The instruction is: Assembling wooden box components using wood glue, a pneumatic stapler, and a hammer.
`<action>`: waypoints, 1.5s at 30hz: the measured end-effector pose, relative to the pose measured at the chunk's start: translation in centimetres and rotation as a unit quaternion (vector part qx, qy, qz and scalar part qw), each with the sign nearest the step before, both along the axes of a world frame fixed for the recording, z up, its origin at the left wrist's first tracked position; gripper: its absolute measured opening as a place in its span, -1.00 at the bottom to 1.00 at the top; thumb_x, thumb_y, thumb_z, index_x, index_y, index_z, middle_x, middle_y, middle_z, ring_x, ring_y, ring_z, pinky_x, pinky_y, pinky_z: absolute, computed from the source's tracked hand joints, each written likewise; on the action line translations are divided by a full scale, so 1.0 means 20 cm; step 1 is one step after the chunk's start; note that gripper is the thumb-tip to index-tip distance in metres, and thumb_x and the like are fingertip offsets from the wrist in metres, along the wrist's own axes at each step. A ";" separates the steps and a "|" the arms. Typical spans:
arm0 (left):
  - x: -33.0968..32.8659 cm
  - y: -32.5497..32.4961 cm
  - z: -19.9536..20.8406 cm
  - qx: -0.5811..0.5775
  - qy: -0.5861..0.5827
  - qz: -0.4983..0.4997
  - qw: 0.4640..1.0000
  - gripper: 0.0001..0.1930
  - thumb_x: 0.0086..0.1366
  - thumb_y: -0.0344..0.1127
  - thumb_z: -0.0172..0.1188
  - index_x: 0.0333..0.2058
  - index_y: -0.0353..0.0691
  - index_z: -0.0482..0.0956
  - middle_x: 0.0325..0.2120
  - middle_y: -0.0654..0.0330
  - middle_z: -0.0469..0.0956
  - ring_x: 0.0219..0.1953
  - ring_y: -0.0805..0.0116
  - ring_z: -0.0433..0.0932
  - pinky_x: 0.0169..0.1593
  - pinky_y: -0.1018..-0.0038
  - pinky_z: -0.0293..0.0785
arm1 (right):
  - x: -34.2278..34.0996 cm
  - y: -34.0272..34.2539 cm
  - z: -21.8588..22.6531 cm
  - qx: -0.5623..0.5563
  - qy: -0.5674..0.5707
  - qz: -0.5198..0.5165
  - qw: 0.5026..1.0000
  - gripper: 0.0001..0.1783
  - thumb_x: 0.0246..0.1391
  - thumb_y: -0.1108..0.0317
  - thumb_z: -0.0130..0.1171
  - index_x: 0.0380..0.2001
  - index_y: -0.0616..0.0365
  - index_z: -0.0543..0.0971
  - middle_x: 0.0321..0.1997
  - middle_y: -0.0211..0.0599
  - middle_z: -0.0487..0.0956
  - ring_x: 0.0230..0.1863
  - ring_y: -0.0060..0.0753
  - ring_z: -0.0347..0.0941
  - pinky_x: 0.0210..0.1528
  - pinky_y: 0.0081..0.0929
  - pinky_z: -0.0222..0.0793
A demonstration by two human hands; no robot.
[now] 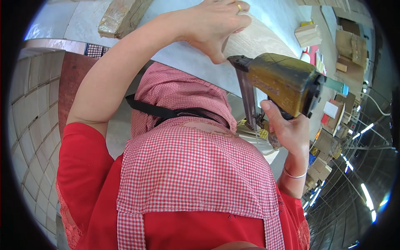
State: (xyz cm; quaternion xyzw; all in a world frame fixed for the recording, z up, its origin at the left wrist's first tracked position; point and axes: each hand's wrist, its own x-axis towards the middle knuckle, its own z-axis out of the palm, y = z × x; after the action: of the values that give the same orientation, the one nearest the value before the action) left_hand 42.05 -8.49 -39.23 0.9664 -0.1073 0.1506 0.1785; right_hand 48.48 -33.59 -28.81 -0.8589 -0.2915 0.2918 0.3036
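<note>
My right hand [289,127] is wrapped round the handle of a yellow-brown and black pneumatic staple gun [279,79]. The gun lies tilted on its side, its black nose touching or very close to the edge of a light wooden board [260,39]. At that same end of the board, my left hand [218,27] grips it, thumb on the near side and fingers bent over the top. Under the board is a pale worktable [187,62]. The lower part of the gun's handle is hidden behind my right fingers.
A wrapped wooden block [123,18] lies on the table at the upper left. Small light wood strips [307,35] are stacked at the right edge, near a red-and-white bottle [306,55]. Cardboard boxes [352,46] stand farther right. A dark table leg [246,98] drops below the gun.
</note>
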 end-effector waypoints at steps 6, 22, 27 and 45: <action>-0.03 -0.01 -0.09 -0.093 0.007 0.037 0.995 -0.05 -0.26 0.03 0.51 0.15 -0.22 0.35 0.16 -0.18 0.29 0.26 -0.11 0.23 0.27 -0.01 0.12 | 0.06 -0.04 -0.06 0.116 -0.124 0.121 0.978 -0.65 0.05 0.37 0.40 -0.12 0.25 0.56 -0.46 -0.48 0.57 -0.59 -0.71 0.37 -0.57 -0.69 0.29; 0.08 -0.56 -0.20 -0.462 0.037 0.128 0.877 -0.66 0.29 -0.19 0.19 -0.04 -0.26 0.55 -0.18 0.01 0.55 -0.25 0.18 0.51 -0.12 0.33 0.46 | 0.15 -0.67 0.10 -0.002 -0.067 -0.222 0.973 -0.68 0.02 0.45 0.35 -0.16 0.27 0.51 -0.45 -0.39 0.55 -0.55 -0.59 0.40 -0.51 -0.56 0.29; 0.54 -0.12 -0.22 -0.220 -0.150 0.335 0.904 -0.60 0.22 -0.11 0.22 -0.09 -0.29 0.58 -0.19 -0.10 0.55 -0.18 -0.04 0.56 -0.02 0.21 0.48 | 0.14 -0.85 0.07 -0.002 -0.087 -0.184 0.979 -0.72 0.06 0.43 0.34 -0.19 0.23 0.50 -0.56 -0.45 0.49 -0.72 -0.68 0.32 -0.72 -0.62 0.20; 0.75 0.01 -0.27 -0.161 -0.094 0.310 0.932 -0.66 0.16 -0.19 0.16 -0.24 -0.38 0.62 -0.21 -0.22 0.54 -0.08 -0.16 0.50 0.02 0.13 0.44 | 0.08 -0.92 -0.09 0.060 0.020 -0.219 0.974 -0.65 0.00 0.48 0.39 -0.13 0.36 0.58 -0.26 -0.33 0.65 -0.30 -0.58 0.47 -0.20 -0.54 0.44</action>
State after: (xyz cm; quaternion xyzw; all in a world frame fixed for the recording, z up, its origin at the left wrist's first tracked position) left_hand 57.02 -8.33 -44.63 0.8913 0.2072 0.3037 0.2653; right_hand 50.15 -51.95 -30.51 -0.8760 -0.1072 0.2177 0.4169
